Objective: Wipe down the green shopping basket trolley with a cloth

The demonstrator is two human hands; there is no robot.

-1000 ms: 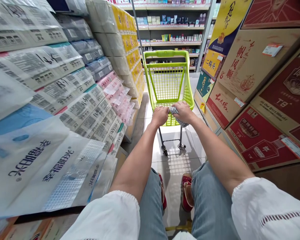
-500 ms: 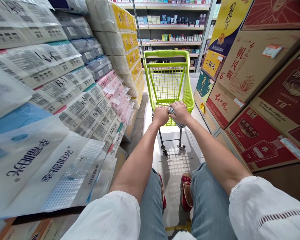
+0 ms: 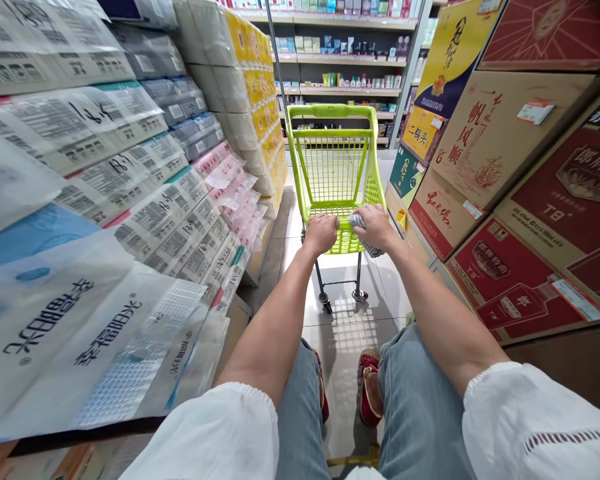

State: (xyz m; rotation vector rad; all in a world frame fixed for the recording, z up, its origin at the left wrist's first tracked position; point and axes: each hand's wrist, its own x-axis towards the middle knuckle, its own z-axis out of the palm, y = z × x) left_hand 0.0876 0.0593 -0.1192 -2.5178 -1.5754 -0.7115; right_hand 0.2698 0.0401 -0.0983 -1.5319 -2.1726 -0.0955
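A green shopping cart [image 3: 333,167] stands in front of me in the aisle, its near rim under my hands. My left hand [image 3: 321,232] is wrapped round the left part of that rim. To the right, my right hand [image 3: 375,228] holds a grey-and-white striped cloth [image 3: 364,241] against the rim, with part of the cloth hanging below the fingers. Between the two hands a short stretch of green rim shows.
Packs of paper goods [image 3: 155,200] are piled along the left side. Cardboard boxes [image 3: 480,127] are stacked on the right. Shelves of small goods [image 3: 340,60] stand beyond the cart. My red shoes are on the tiled floor [image 3: 347,340].
My right hand has slid to the right along the rim with the cloth, widening the gap between my hands. My left hand has stayed at its place on the rim.
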